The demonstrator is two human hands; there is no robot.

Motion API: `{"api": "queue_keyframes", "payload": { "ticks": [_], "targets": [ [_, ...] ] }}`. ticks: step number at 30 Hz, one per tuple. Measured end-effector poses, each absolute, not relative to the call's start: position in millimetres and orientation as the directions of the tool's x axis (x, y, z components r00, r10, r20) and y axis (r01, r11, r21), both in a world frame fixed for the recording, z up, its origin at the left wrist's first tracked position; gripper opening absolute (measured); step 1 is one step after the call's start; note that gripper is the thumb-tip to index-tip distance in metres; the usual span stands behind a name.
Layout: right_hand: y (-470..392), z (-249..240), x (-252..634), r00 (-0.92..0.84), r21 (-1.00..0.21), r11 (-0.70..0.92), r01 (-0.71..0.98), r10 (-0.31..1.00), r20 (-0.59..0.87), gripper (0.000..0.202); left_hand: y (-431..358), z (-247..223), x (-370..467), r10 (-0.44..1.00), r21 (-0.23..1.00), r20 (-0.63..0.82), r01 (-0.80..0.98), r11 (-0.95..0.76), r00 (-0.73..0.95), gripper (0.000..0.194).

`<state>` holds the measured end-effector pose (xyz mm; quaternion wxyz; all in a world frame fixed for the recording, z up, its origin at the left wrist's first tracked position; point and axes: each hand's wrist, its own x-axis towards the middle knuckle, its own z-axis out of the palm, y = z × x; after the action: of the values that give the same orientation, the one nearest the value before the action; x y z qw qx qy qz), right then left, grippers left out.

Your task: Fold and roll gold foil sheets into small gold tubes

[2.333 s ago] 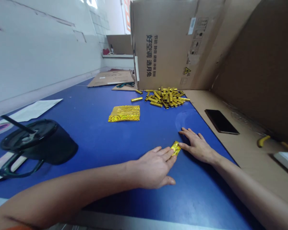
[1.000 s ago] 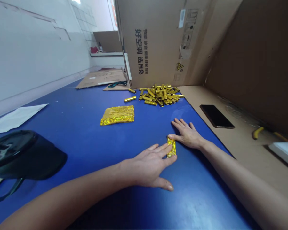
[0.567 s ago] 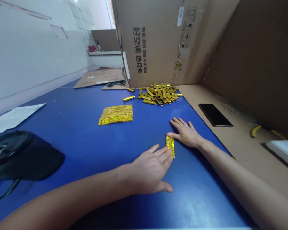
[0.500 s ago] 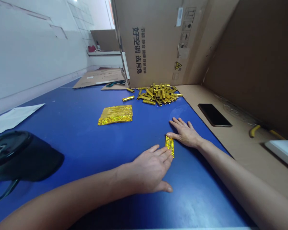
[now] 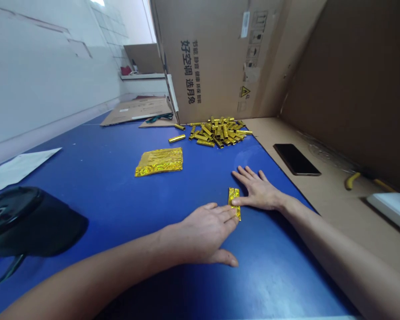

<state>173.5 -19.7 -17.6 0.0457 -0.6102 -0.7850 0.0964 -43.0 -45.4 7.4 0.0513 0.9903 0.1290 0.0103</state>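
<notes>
Grip wide: left hand (image 5: pixel 205 233) and right hand (image 5: pixel 262 194) press gold strip (image 5: pixel 234 193); I'd guess light, soft, slick (creases easily), best held by long edges.

L hand (image 5: pixel 209 233) palm down, thumb splayed, R hand (image 5: pixel 260 192) flat, fingers spread

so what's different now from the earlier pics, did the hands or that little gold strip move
The right hand has slid its thumb from the far end of the gold strip toward its middle, nearer the left hand. The strip has turned from its earlier slant. Nothing was let go; the left fingers stay on it. The tube pile and phone stayed put.
</notes>
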Motion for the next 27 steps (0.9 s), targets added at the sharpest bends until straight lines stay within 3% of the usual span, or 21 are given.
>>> {"api": "queue_keyframes", "payload": {
  "ticks": [4, 12, 20, 27],
  "targets": [
    [-25, -18, 172, -0.289, -0.213, 0.272, 0.938, 0.956, -0.053, 0.085, -47, 7, -42, 0.258, 0.102, 0.0, 0.257, -0.961, 0.966, 0.073],
    [-5, -19, 169, -0.09, -0.242, 0.084, 0.967, 0.996, -0.017, 0.088, -48, 9, -41, 0.266, 0.089, 0.0, 0.265, -0.96, 0.964, 0.078],
    [-5, -21, 169, -0.067, -0.247, 0.064, 0.967, 0.998, -0.003, 0.088, -55, 4, -35, 0.328, 0.091, 0.05, 0.323, -0.942, 0.943, 0.083],
    [-4, -22, 169, -0.08, -0.248, 0.08, 0.965, 0.997, 0.008, 0.086, -59, 2, -36, 0.301, 0.05, 0.069, 0.298, -0.953, 0.951, 0.081]
  ]
}}
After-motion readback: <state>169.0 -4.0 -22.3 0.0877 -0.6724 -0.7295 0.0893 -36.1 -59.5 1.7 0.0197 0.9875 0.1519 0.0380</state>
